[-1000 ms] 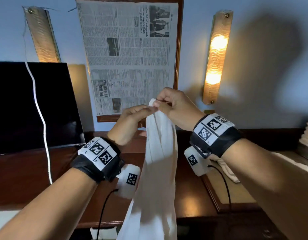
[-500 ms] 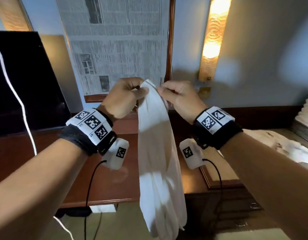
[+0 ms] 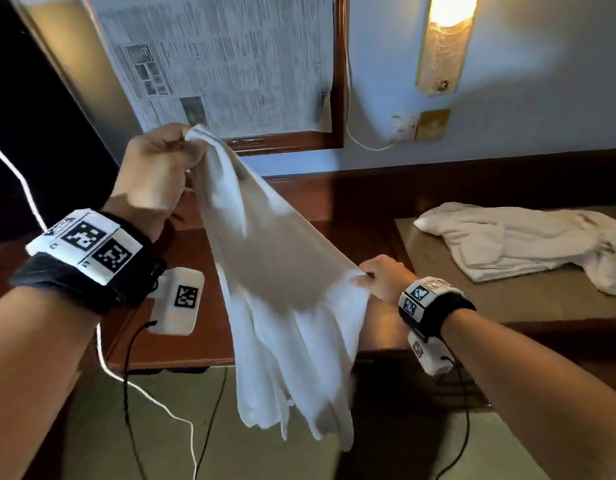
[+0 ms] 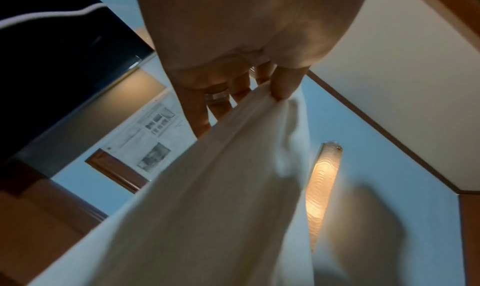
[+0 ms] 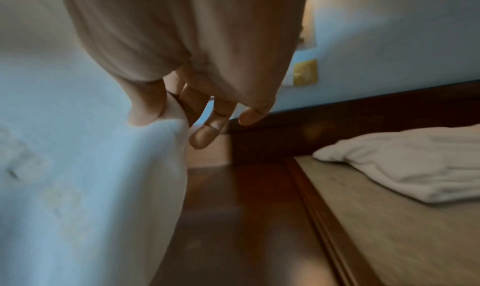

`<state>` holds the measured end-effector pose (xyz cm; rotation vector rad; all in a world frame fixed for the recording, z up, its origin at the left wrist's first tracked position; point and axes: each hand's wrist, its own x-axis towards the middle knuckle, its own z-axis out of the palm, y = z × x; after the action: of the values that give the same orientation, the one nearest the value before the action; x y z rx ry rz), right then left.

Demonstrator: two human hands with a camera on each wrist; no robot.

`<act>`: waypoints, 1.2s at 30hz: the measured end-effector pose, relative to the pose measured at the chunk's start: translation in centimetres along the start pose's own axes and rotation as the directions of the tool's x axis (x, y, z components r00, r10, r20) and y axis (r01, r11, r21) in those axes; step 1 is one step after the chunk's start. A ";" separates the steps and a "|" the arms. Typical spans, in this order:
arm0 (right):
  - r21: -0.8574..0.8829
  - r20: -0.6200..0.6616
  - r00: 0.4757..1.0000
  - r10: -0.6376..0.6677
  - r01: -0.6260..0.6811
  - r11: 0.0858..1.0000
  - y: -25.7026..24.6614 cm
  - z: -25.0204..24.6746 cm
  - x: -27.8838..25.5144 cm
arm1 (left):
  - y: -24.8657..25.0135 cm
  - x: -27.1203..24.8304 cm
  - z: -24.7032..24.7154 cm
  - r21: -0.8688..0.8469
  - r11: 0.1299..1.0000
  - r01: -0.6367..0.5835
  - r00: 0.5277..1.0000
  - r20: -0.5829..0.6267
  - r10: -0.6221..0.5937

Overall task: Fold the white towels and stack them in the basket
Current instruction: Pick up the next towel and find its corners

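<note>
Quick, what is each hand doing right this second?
Left hand: closed, its fingers gripping a bunched top corner of the white towel.
Right hand: closed, pinching the towel's edge lower down, between thumb and finger.

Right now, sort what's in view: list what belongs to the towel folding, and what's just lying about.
Job: held white towel, left hand, right hand, crumpled towel waiting on the side surface.
Lying about: newspaper, wall lamp, dark screen, white cable.

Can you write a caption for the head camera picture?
Both hands, left hand high, right hand low, stretch a white towel above the wooden desk.
</note>
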<state>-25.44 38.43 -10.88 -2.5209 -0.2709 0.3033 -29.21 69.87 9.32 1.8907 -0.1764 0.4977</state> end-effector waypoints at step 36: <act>0.534 -0.502 0.853 -0.146 0.438 0.723 -10.2 0.2 -0.9 | -2.5 -1.6 8.8 0.341 0.909 -0.240 0.937 0.326 0.125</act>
<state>-27.63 46.60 -5.04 -1.7575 -0.3300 -0.2672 -27.58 62.51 3.94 2.3393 -0.4946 0.3883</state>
